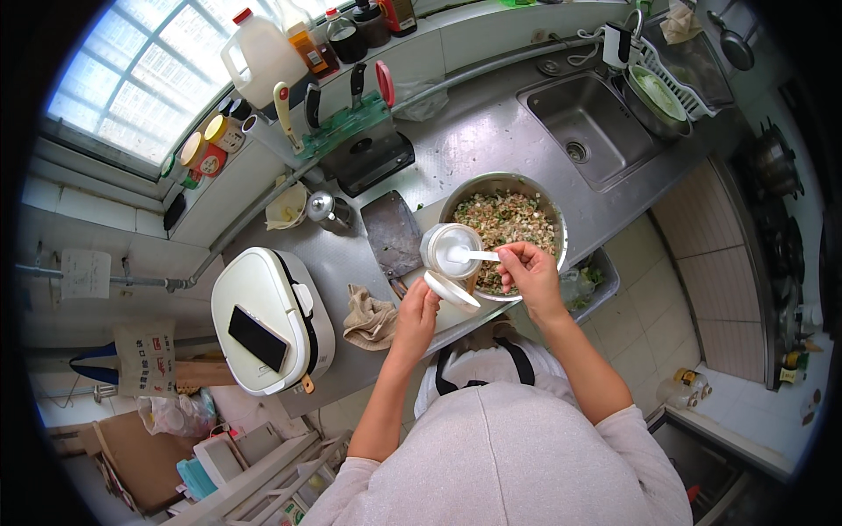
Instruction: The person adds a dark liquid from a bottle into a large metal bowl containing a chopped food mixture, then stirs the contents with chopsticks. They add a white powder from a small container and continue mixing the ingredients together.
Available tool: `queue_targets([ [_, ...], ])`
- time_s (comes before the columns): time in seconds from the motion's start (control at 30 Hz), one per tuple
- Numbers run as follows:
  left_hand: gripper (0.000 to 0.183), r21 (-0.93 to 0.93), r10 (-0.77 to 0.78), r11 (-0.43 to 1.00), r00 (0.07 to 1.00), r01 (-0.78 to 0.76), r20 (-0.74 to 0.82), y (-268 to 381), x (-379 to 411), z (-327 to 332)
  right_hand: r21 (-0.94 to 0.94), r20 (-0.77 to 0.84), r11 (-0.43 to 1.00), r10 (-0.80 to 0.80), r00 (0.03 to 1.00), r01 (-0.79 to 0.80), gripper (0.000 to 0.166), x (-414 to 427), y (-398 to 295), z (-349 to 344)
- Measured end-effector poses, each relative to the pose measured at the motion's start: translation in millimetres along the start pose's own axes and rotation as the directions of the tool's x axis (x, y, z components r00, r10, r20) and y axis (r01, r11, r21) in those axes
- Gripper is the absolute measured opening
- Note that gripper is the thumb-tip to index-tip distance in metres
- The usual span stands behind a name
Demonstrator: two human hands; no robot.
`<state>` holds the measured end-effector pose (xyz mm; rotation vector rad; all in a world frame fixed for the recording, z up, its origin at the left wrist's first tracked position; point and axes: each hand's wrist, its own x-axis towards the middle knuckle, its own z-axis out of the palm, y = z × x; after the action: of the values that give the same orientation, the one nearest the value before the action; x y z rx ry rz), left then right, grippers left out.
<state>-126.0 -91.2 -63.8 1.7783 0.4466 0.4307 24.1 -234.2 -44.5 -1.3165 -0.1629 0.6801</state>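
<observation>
My right hand (536,279) pinches the handle of a small white spoon (485,256). The spoon's bowl end is inside the mouth of a clear jar (431,244) holding white granules. Just below it, my left hand (416,310) grips a round white lid (454,292), tilted on edge at the jar's near side; whether the two are joined I cannot tell. Behind the jar and right hand stands a large steel bowl (559,220) filled with a chopped mixture (503,214) of pale, pinkish and green bits. What supports the jar is hidden.
A cleaver (391,230) lies left of the jar, near a beige cloth (368,319). Further left, a phone (258,338) rests on a white lidded appliance (227,302). A knife rack (342,128) stands behind; the sink (585,125) is back right. A plastic bin (612,279) sits below the counter edge.
</observation>
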Motion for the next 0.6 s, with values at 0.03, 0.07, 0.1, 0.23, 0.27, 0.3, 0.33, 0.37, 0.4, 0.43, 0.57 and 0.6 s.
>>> queue_targets([
  [0.03,0.023,0.012,-0.006,1.0,1.0,0.006,0.004,3,1,-1,0.029,-0.005,0.999,0.015,1.0,-0.015,0.015,0,0,-2],
  [0.07,0.023,0.025,-0.012,1.0,1.0,0.012,0.008,4,3,-2,0.042,-0.015,0.999,0.007,1.0,-0.006,0.015,0,-2,-4],
  [0.1,0.023,0.028,-0.011,1.0,1.0,0.011,0.009,3,3,-3,0.056,-0.023,0.998,0.0,1.0,0.001,0.015,0,-4,-6],
  [0.23,0.023,0.035,-0.019,0.999,1.0,0.018,0.018,3,5,-2,-0.124,-0.052,0.987,-0.112,0.992,0.105,0.014,-2,-11,-6],
  [0.27,0.023,0.034,-0.024,0.999,0.999,0.023,0.022,5,6,-2,-0.27,-0.037,0.95,-0.173,0.984,0.157,0.01,-4,-9,-5],
  [0.3,0.023,0.058,0.001,0.998,1.0,-0.003,0.024,5,6,-1,-0.433,0.02,0.849,-0.327,0.945,0.303,0.008,-5,-10,-2],
  [0.33,0.023,0.082,0.026,0.996,0.999,-0.028,0.026,5,6,-1,-0.571,0.102,0.698,-0.461,0.882,0.431,0.007,-6,-13,2],
  [0.37,0.024,0.106,0.051,0.993,0.998,-0.053,0.028,5,6,0,-0.676,0.206,0.507,-0.565,0.799,0.534,0.007,-7,-14,6],
  [0.4,0.024,0.114,0.056,0.992,0.998,-0.06,0.034,7,7,1,-0.666,0.243,0.448,-0.625,0.741,0.596,0.007,-6,-10,9],
  [0.43,0.024,0.122,0.062,0.99,0.997,-0.066,0.039,10,7,2,-0.648,0.233,0.503,-0.584,0.778,0.572,0.006,-7,-9,13],
  [0.57,0.024,0.154,0.053,0.986,0.996,-0.063,0.072,19,8,3,-0.535,0.116,0.754,-0.382,0.917,0.381,0.008,-11,5,15],
  [0.6,0.024,0.158,0.05,0.986,0.996,-0.06,0.071,19,7,3,-0.449,0.053,0.846,-0.298,0.953,0.289,0.009,-9,12,14],
])
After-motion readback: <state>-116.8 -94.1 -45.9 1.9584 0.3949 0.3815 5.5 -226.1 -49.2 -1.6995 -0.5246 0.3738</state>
